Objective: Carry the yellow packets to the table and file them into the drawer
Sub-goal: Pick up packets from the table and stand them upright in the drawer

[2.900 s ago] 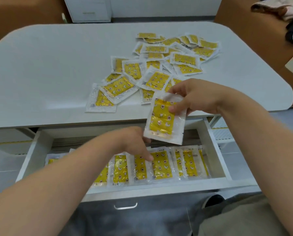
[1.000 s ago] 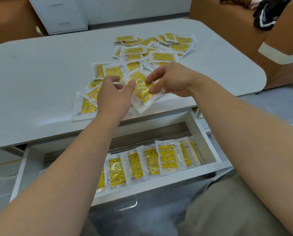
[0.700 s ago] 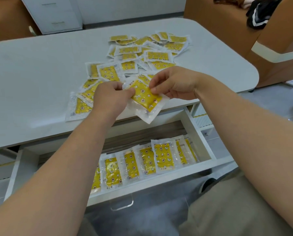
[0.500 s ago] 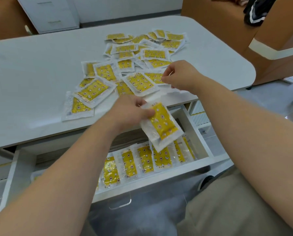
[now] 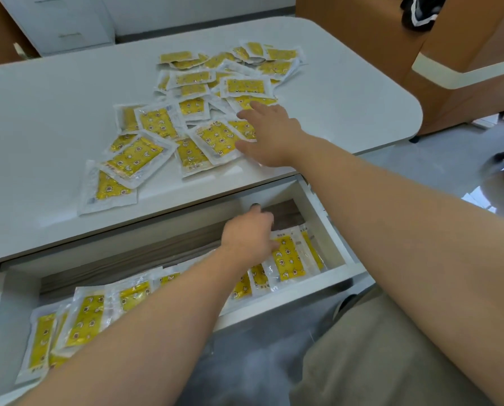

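"Head camera: where did we find the yellow packets?"

"We found them in two places. A loose heap of yellow packets [image 5: 246,86] lay overlapping on the table [image 5: 54,112], from near its front edge back toward the middle. A row of packets [image 5: 86,315] stood leaning on one another along the front wall of the open drawer [image 5: 289,291], just below the tabletop."

"And our hands?"

"Our left hand [image 5: 248,238] was down in the drawer near the right end of the row. It lay over the upper left corner of a single packet [image 5: 289,259], with the thumb on its face. The fingers were hidden behind the hand, so we could not tell whether they pinched that packet or only pressed it. Our right hand [image 5: 271,133] lay on the near right side of the heap, fingers straight and spread, resting flat on the packets and curled round none."

"What did we see around the table?"

"Beyond its far left corner stood a white drawer unit [image 5: 63,24]. To the right stood a brown cabinet [image 5: 362,39] with a dark garment [image 5: 417,10] up on it. Our khaki trousers [image 5: 376,361] filled the lower right corner."
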`<state>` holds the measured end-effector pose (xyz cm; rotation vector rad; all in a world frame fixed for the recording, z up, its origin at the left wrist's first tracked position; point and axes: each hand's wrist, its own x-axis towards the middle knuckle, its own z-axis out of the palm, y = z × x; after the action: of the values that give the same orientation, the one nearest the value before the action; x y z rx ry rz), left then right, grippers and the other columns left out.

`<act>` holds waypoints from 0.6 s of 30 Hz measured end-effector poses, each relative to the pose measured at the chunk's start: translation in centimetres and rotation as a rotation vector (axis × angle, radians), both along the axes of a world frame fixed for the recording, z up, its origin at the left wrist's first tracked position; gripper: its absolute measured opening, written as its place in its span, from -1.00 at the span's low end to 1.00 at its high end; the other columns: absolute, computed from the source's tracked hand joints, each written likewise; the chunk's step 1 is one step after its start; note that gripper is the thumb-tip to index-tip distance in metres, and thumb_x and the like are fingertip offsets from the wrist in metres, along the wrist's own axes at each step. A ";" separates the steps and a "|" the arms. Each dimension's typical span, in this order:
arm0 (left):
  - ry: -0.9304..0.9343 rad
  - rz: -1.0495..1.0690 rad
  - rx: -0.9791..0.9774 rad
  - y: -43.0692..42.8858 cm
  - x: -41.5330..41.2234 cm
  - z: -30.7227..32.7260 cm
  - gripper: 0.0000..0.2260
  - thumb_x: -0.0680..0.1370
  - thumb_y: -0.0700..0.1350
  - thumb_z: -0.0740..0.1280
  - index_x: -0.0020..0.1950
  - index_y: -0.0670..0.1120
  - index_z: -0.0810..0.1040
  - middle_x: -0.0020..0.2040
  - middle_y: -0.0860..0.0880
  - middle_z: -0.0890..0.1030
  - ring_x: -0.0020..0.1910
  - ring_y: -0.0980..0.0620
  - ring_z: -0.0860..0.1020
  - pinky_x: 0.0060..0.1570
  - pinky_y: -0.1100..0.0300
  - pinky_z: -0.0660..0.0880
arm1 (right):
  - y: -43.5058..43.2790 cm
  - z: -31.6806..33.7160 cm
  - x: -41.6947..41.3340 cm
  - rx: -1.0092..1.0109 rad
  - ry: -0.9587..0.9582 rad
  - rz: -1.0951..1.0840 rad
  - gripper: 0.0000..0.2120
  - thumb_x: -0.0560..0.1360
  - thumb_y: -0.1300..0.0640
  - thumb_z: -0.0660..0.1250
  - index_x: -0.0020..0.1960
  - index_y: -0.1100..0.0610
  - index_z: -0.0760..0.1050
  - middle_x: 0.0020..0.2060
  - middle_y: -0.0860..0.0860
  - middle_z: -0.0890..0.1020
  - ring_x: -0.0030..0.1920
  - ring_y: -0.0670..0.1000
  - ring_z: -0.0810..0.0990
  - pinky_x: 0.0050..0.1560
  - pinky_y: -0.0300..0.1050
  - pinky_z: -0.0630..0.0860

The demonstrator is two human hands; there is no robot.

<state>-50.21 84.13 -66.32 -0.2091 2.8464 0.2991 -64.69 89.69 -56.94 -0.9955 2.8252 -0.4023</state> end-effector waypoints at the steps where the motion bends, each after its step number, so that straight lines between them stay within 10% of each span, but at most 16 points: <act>1: 0.029 -0.015 -0.022 -0.1 0.0 0.4 -0.63 0.51 0.19 0.43 0.21 0.02 0.53 0.14 0.00 0.48 0.02 -0.07 0.57 -0.01 -0.01 0.58 | 0.0 -0.3 0.0 0.049 -0.017 0.015 -0.32 0.61 -0.27 0.18 0.64 -0.05 0.10 0.64 0.01 0.08 0.62 0.17 0.02 0.51 0.29 0.14; 12: 0.192 0.344 0.573 -3.1 1.3 7.4 -0.92 0.53 -0.03 0.43 -0.14 0.01 0.68 -0.21 0.08 0.70 -0.15 0.12 0.62 -0.14 0.16 0.54 | 2.1 -0.1 1.0 0.147 0.030 -0.031 -0.26 0.44 -0.42 0.33 0.36 0.12 0.39 0.26 0.13 0.45 0.27 0.20 0.43 0.25 0.14 0.44; 18: 0.340 0.495 0.725 -4.8 1.4 9.8 -0.91 0.54 -0.09 0.41 -0.15 0.02 0.67 -0.20 0.08 0.73 -0.37 0.11 0.53 -0.24 0.14 0.52 | 2.6 1.9 2.2 0.011 -0.114 -0.102 -0.49 0.43 -0.03 0.45 0.30 0.04 0.36 0.02 0.03 0.53 0.05 0.12 0.53 0.01 0.04 0.52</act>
<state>-48.86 79.35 -56.50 -0.7551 2.7232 1.5448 -62.51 92.27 -55.08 -0.8025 2.7798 -0.4393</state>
